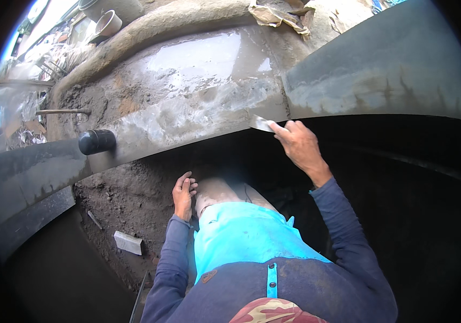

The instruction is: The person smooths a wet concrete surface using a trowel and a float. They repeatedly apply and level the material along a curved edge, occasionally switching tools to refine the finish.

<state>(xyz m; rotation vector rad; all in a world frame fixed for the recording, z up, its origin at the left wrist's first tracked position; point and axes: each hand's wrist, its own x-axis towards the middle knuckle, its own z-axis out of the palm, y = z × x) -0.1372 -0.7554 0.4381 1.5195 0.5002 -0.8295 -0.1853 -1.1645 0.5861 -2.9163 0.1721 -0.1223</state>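
A thin metal blade, which looks like a putty knife (260, 123), is pinched in my right hand (301, 148). The blade's tip meets the front edge of a wet grey cement ledge (187, 121), just left of a seam. To the right of that seam stands a smooth grey slab (370, 70) with dark stains along its lower edge. My left hand (184, 196) hangs beside my leg, below the ledge, with its fingers loosely bent and apart and nothing visible in them.
A black capped pipe (97, 141) juts out at the ledge's left. Behind lie shiny wet cement (198, 59), a rod (62, 111), a bucket (108, 23) and crumpled paper (280, 15). Below left, a pale block (128, 243) rests on soil. Deep shadow fills the right.
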